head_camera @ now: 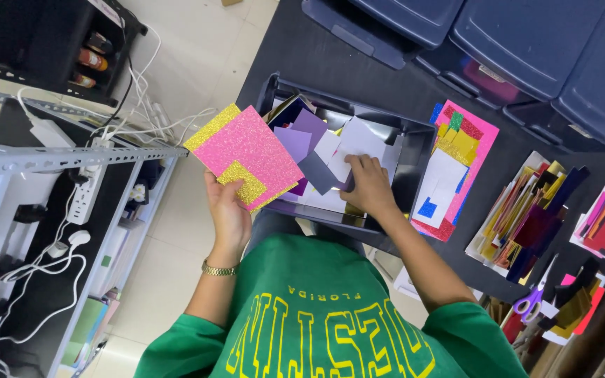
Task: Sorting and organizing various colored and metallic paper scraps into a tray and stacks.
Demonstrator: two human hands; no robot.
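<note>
A small stack of glitter foam sheets [246,155], pink on top with gold pieces showing at the edges, is held up by the left hand [227,210] at about 9 o'clock of the dark tray [406,150]. The left fingers are clamped on the stack's lower edge, thumb on the gold piece. A gold watch band [218,269] is seen on the left wrist.

The right hand [367,185] is laid inside the tray, fingers curled together on loose paper scraps [316,150] in purple, white and grey; whether one scrap is actually pinched cannot be told.

The tray is set on a black table [330,63]. At 3 o'clock of the tray, touching it, a pink glitter sheet [465,164] is laid with small yellow, white, blue and green pieces on top. Farther toward 3 o'clock, piles of mixed coloured paper [526,217] are spread, and purple-handled scissors [535,294] are lying at 4 o'clock. Dark blue bins [526,42] are lined up at 1 o'clock. A grey metal shelf [50,161] with white cables is standing at 9 o'clock, well apart.
</note>
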